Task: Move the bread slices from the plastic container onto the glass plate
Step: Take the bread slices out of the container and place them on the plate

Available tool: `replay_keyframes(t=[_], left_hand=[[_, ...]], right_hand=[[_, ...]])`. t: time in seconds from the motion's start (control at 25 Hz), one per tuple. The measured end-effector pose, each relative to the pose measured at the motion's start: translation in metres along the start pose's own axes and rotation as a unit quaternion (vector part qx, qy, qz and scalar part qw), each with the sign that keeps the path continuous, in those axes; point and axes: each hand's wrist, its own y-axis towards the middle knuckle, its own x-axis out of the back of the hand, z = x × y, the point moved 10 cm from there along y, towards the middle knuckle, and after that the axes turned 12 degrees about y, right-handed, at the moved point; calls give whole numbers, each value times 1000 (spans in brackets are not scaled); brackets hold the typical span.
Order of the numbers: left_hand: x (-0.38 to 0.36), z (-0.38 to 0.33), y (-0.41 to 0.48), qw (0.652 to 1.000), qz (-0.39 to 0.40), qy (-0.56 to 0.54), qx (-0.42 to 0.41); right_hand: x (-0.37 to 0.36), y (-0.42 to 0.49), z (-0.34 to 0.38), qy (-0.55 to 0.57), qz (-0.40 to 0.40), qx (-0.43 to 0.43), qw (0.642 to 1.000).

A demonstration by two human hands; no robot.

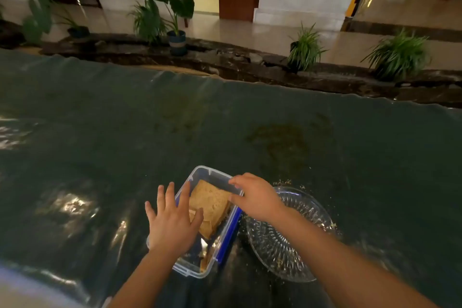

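A clear plastic container (212,175) with blue clips sits on the table near me. Brown bread slices (210,204) lie tilted inside it. My left hand (172,222) rests on the container's left side, fingers spread, thumb touching the bread. My right hand (255,197) reaches over the container's right rim and pinches the upper right corner of the top slice. The cut-glass plate (280,250) stands just right of the container, under my right forearm, with only crumbs on it.
A dark green glossy cover (250,132) spreads over the table. Crumbs lie scattered around the plate. Beyond the far edge are a stone ledge and potted plants (175,32) on a tiled floor.
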Motion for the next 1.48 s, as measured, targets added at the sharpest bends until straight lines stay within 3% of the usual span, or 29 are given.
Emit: replay_keyframes(t=[0.36,0.68,0.88,1.16,1.48], left_hand=[[-54,21,-17,1000,19,7,10],[-52,26,-19,1000,6,-11,20],[-51,27,-19,1000,12,-12,18],[-51,27,-19,999,9,-21,24],[-53,29,-18,999,5,-24,28]], right_hand=[[-72,48,-8,-101,97,-32,990],[-116,77,-30,-174,167,-141,960],[-118,79,-34,-97,147,-187,966],[-122,75,-33,-100,120,-198,968],[-132,72,-32,51,149,-228,961]])
